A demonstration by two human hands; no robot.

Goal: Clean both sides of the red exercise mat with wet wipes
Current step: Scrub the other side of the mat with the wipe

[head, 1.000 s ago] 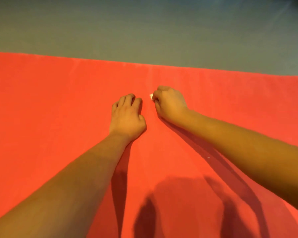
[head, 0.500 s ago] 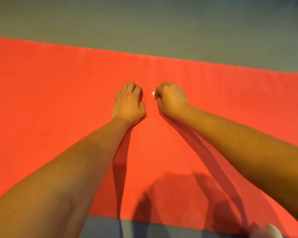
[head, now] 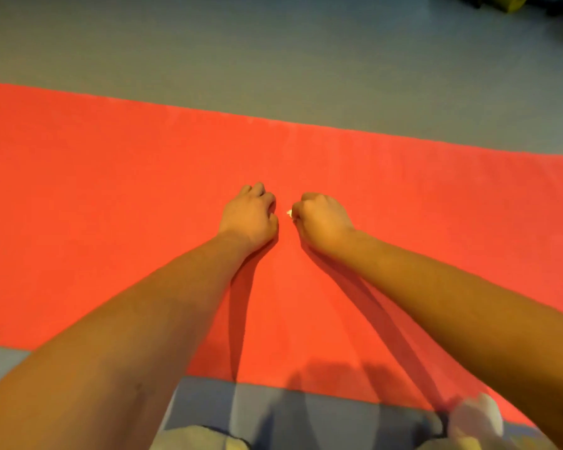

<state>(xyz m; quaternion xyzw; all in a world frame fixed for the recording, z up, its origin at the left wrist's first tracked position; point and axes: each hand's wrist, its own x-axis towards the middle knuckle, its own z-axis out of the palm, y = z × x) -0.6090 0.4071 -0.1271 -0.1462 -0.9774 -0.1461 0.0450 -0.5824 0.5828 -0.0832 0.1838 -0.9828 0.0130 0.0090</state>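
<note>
The red exercise mat (head: 111, 206) lies flat across the grey floor, filling the middle of the view. My right hand (head: 322, 219) is curled into a fist on the mat, gripping a wet wipe (head: 289, 213); only a small white tip of it shows at the thumb side. My left hand (head: 251, 216) rests on the mat just left of it, its fingers curled under and nothing visible in it. A narrow gap of bare mat separates the two fists.
Grey floor (head: 306, 60) surrounds the mat beyond its far edge and along its near edge. A white crumpled object (head: 475, 417) lies at the mat's near right edge. Dark and yellow items (head: 514, 1) sit at the top right corner.
Both hands have pulled back toward me over the mat, staying side by side. The view has widened, so the mat's near edge, right end and the white object show.
</note>
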